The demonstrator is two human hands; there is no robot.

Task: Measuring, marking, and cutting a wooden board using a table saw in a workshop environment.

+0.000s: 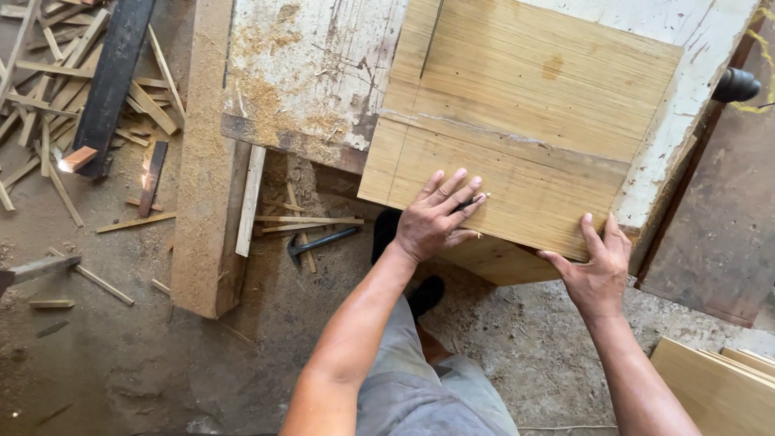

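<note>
Plywood panel point(517, 121), pale and roughly square, is lying flat on the worn white tabletop point(311, 64), its near edge jutting out over the floor toward the person. Left hand point(436, 216) is pressing palm-down on the panel's near-left corner, fingers spread and pointing up and to the right, with what looks like a pencil point(472, 202) tucked between them; its tip is too small to make out. Right hand point(597, 270) is sitting at the near-right corner, fingers curling up over the edge and thumb reaching along the underside, so it is gripping the panel rather than resting on it. Both hands are bearing on the same near edge, the left one further onto the face. From the hands the panel is stretching away and slightly right, its grain running left to right. A second board point(496, 262) is showing just beneath the overhang. A hammer point(319, 242) is lying on the dusty floor to the left, well apart.
</note>
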